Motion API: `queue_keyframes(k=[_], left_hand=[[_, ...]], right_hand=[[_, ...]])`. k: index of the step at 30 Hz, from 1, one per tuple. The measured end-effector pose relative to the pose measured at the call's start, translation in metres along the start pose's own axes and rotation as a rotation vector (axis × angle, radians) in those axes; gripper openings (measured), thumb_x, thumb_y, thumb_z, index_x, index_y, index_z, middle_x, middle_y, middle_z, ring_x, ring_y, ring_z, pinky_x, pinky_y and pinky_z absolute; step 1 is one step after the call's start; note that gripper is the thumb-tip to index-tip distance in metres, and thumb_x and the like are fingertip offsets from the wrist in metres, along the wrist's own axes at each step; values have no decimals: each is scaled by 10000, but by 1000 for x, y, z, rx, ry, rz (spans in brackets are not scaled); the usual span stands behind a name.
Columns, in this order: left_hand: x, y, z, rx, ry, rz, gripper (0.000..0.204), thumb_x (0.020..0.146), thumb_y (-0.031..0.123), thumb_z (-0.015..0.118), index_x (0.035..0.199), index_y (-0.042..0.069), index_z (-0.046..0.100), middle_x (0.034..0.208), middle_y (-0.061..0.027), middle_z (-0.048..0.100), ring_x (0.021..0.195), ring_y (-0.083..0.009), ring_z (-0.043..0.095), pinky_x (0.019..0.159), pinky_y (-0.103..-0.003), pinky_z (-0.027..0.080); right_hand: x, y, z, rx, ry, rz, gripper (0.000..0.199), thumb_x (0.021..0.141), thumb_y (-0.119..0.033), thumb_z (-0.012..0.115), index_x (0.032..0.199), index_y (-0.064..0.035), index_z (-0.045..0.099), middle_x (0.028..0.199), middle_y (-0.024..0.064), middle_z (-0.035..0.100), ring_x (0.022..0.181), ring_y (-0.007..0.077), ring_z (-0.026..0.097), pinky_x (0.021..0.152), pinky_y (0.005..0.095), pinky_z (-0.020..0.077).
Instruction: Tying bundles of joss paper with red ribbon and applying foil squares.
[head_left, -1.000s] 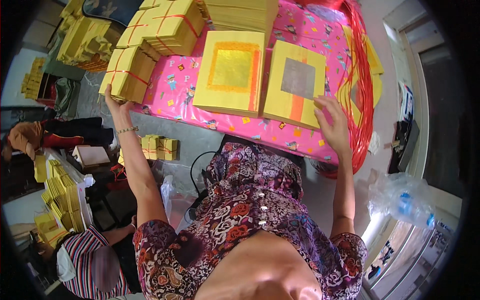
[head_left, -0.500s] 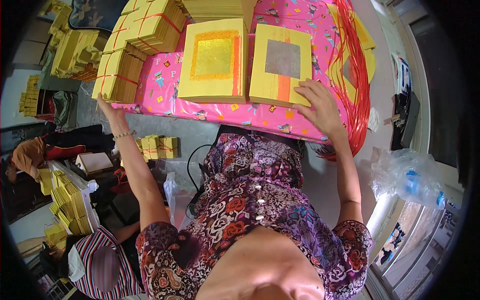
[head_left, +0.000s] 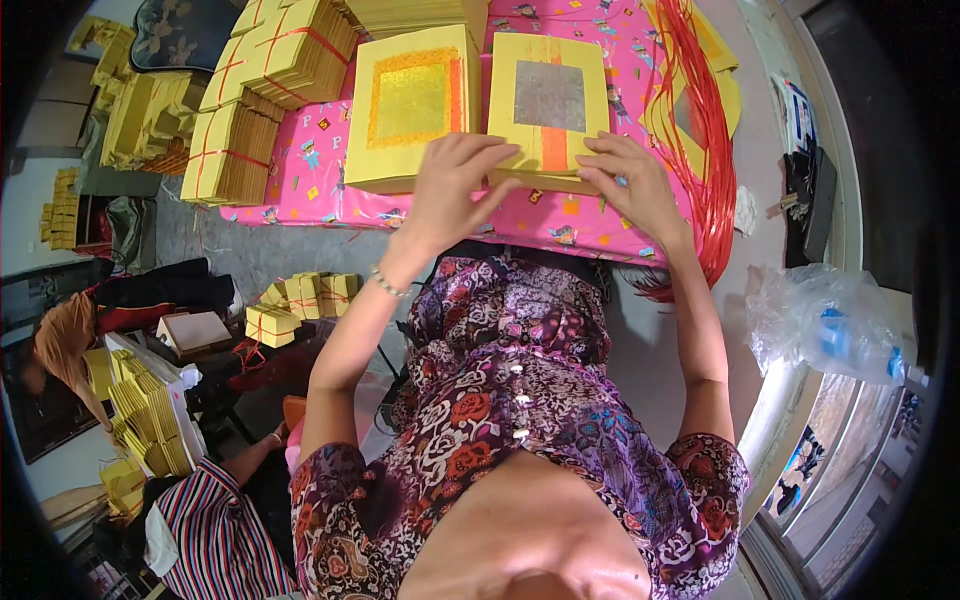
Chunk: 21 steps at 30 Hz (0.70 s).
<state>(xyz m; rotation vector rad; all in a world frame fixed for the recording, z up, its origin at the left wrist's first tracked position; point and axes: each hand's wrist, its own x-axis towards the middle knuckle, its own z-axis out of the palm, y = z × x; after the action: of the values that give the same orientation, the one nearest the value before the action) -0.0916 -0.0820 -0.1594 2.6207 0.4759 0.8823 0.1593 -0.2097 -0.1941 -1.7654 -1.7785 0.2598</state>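
Observation:
A stack of yellow joss paper with a silver square (head_left: 549, 97) and an orange stripe lies on the pink table cover. My left hand (head_left: 455, 190) is at its near left corner, fingers stretched over the top edge and thumb apart below. At the near right corner, my right hand (head_left: 635, 185) has bent fingers on top and the thumb against the front edge, pinching the paper there. Just left of this stack sits another yellow paper stack with a gold square (head_left: 413, 105); my left hand overlaps its near right corner in view.
Tied yellow paper bundles (head_left: 232, 150) stand at the table's left. Long red plastic strands (head_left: 712, 190) hang over its right side. More bundles (head_left: 305, 300) lie lower left, near a person in a striped top (head_left: 225, 530). A clear plastic bag (head_left: 825, 325) is at right.
My left hand has left the tied bundles at the left and moved right to the silver-square stack. My right hand now grips that stack's near right corner. The view has shifted slightly.

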Motion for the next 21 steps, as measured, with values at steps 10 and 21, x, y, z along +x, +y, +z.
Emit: queue_keyframes(k=[10,21], left_hand=[[10,-18,47,-54,-53,-123,140,831,163,726,936,78,762,931,-61,722,858,-264,630,741,-367,528],[13,-15,41,-43,-78,-162,131,841,166,712,920,77,766,899,-64,715,820,-263,623,712,-370,518]], right_hand=[[12,3,13,49,101,28,232,894,-283,669,958,-80,762,1091,132,688,1055,297,631,875,390,511],[11,-2,15,54,137,35,210,880,-256,669,925,-77,769,1084,132,692,1045,288,642,877,385,519]])
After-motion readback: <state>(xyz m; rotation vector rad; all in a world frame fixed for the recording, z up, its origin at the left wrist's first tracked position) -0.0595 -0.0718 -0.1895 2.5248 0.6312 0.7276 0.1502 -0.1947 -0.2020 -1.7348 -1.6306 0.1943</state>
